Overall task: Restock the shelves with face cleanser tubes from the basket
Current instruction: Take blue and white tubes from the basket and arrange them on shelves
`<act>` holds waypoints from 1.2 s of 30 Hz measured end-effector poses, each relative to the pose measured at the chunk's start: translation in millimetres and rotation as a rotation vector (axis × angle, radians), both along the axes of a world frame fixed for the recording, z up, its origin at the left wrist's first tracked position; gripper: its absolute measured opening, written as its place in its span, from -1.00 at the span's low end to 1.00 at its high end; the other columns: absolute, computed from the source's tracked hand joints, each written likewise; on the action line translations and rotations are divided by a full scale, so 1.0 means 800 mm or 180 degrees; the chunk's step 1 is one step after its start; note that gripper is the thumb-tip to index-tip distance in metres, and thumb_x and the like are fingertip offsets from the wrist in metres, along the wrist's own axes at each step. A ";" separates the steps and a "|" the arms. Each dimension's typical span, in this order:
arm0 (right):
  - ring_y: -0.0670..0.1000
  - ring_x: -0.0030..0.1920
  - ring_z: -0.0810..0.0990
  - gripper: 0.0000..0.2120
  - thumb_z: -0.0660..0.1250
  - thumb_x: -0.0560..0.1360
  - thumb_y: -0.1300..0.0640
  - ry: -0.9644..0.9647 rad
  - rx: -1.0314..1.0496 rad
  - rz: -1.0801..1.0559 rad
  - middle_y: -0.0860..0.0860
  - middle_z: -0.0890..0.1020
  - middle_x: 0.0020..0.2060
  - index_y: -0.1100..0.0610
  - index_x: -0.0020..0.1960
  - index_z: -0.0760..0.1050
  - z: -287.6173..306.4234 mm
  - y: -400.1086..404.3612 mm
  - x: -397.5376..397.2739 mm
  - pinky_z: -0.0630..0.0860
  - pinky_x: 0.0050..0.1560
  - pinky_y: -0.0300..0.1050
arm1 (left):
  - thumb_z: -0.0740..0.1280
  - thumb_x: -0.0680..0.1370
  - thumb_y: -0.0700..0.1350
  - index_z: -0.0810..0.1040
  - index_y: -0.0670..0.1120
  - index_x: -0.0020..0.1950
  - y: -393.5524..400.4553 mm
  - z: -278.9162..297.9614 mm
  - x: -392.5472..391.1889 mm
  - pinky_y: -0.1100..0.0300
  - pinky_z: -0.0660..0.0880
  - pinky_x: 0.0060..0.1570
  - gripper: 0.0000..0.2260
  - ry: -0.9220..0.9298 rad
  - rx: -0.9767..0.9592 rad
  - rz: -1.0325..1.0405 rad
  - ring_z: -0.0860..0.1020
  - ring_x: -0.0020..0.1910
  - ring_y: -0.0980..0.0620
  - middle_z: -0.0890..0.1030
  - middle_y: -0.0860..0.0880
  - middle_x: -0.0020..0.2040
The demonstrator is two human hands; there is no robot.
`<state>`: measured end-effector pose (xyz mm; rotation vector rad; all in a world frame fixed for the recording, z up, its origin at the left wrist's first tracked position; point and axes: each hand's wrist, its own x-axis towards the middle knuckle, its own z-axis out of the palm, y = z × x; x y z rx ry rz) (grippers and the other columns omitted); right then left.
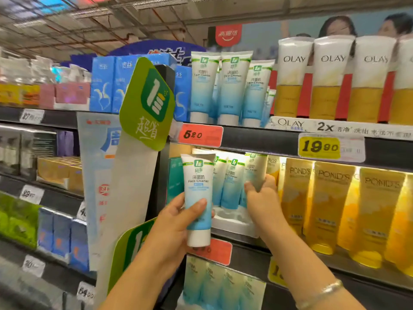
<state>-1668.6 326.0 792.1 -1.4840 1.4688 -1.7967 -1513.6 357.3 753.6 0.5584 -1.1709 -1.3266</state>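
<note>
Smooth, slightly glossy plastic face cleanser tube [197,198]; glossy yellow Pond's tubes [330,206]; paper price tags [200,135].

The right hand [263,198] covers the lower part of a face cleanser tube [257,171] on the middle shelf. Small print on the red price tag [201,135] is blurred. The rightmost Olay tube [405,81] is cut off by the frame edge.
</note>
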 end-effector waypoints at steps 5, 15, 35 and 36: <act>-0.02 0.10 0.43 -0.77 0.19 0.57 0.21 0.0180 0.0040 -0.0243 0.07 0.45 0.23 0.11 0.20 0.25 0.000 -0.007 0.005 0.46 -0.15 -0.33 | 0.43 0.24 -0.01 0.57 -0.04 0.13 -0.011 -0.001 0.007 0.19 0.53 -0.42 -0.53 -0.0022 0.0042 -0.0204 0.65 -0.25 0.07 0.68 -0.07 -0.19; 0.04 0.17 0.48 -0.72 0.18 0.58 0.10 -0.0164 0.0138 -0.0433 0.02 0.48 0.16 0.10 0.27 0.30 -0.008 0.007 -0.002 0.53 0.13 -0.03 | 0.47 0.15 0.08 0.56 0.02 0.15 -0.021 -0.004 0.013 0.23 0.53 -0.36 -0.43 -0.0097 -0.0062 -0.0418 0.66 -0.19 0.10 0.69 -0.04 -0.10; 0.11 0.24 0.46 -0.64 0.34 0.49 0.10 0.0407 0.0183 -0.0974 0.07 0.45 0.23 0.09 0.23 0.34 -0.010 -0.048 -0.008 0.52 0.19 0.11 | 0.44 0.21 -0.02 0.53 -0.01 0.15 -0.044 0.002 0.006 0.26 0.57 -0.28 -0.49 0.0054 -0.0161 -0.0306 0.67 -0.10 0.05 0.70 -0.02 -0.07; 0.11 0.24 0.47 -0.63 0.35 0.48 0.11 0.0449 0.0215 -0.0987 0.08 0.45 0.23 0.10 0.24 0.34 -0.012 -0.050 -0.009 0.51 0.19 0.10 | 0.44 0.21 -0.02 0.54 -0.01 0.15 -0.045 0.003 0.005 0.26 0.57 -0.28 -0.50 0.0052 -0.0176 -0.0296 0.67 -0.10 0.05 0.70 -0.02 -0.07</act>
